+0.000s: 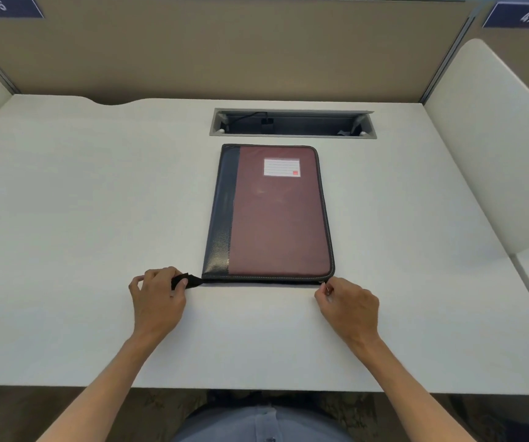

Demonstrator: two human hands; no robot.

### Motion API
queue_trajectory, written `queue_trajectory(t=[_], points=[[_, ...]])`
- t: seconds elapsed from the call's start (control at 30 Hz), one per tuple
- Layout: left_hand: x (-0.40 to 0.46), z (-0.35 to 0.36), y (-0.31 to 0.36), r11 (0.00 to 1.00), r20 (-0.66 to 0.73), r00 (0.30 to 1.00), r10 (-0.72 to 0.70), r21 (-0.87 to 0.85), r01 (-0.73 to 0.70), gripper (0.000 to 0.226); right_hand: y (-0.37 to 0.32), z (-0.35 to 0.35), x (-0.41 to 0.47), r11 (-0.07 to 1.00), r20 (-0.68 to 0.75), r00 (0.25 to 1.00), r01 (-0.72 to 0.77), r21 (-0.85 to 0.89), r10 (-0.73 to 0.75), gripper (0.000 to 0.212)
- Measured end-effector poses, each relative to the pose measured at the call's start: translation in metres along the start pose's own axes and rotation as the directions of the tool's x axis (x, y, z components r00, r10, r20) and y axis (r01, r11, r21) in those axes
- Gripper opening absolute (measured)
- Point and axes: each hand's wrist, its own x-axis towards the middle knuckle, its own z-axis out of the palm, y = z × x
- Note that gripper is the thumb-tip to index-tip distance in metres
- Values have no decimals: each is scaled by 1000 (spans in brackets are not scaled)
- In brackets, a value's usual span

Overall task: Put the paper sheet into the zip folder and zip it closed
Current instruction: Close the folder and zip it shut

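Head view: nearest, at the closed maroon-and-black zip folder's [272,215] near edge, the left hand [158,298] pinches the black fabric tab [186,280] off its left corner, and the right hand [349,304] pinches the small metal zipper pull [327,287] at its right corner. The folder lies flat on the white desk [81,202]; beyond its far edge is a grey rectangular cable slot [291,122]. No paper sheet shows.

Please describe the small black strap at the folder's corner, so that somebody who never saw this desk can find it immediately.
On the white desk, just below the open cable tray, lies a closed maroon zip folder with a black spine. The black strap sticks out sideways from its near left corner, pinched by the left hand. It is soft fabric, unlike the metal zip pull in the right hand.
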Motion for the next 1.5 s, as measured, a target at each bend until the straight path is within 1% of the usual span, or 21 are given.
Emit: queue_trajectory(t=[0.1,0.13,0.2,0.23,0.27,0.33,0.4,0.47,0.5,0.57,0.63,0.73,0.83,0.9,1.07,1.17,1.33,1.5], points=[[1,0,13,1000,-38,999,1,26,0,4,7,-1,0,999,-6,999,38,37,-38,31],[1,-1,21,999,-64,998,7,48,-4,16,7,-1,-1,997,-11,999,48,59,-47,30],[1,1,42,991,-93,993,75,116,-64,49,8,-1,-2,994,-14,998,61,85,-60,28],[2,4,54,981,-88,986,140,150,-126,63,9,-1,-3,994,-19,998,64,89,-63,26],[2,7,67,964,-55,975,216,171,-204,72,10,0,-3,994,-26,998,65,90,-63,26],[0,19,94,906,45,920,390,158,-392,75,12,0,-4,993,-33,997,73,94,-71,26],[-3,37,121,815,138,826,547,137,-563,68,11,1,-5,990,-34,995,97,98,-94,26],[-4,56,145,719,220,738,638,171,-673,68,12,0,-5,987,-47,991,127,98,-123,24],[-3,64,154,685,254,711,656,195,-702,68,13,0,-5,985,-54,989,141,95,-137,22],[1,71,166,647,272,692,669,244,-722,62,14,-1,-5,984,-62,986,157,81,-152,21],[3,73,167,619,234,676,699,274,-736,53,16,0,-4,986,-72,986,157,52,-153,22],[4,75,162,568,161,624,765,291,-770,46,22,0,1,991,-105,985,137,-4,-136,24],[4,78,163,556,94,599,796,280,-783,44,32,1,12,994,-152,983,100,-44,-106,25],[4,78,162,555,55,587,808,264,-789,43,37,1,22,992,-150,982,107,-68,-116,24],[3,78,162,572,19,590,807,225,-789,41,41,4,52,989,-152,979,121,-85,-133,24],[3,76,161,574,9,587,809,198,-795,45,38,7,79,990,-131,984,111,-91,-122,23],[-2,70,156,570,8,581,814,186,-801,45,36,12,123,991,-83,988,126,-46,-129,19],[-3,67,159,573,13,584,812,170,-802,46,37,18,145,996,-58,994,91,-7,-91,21]])
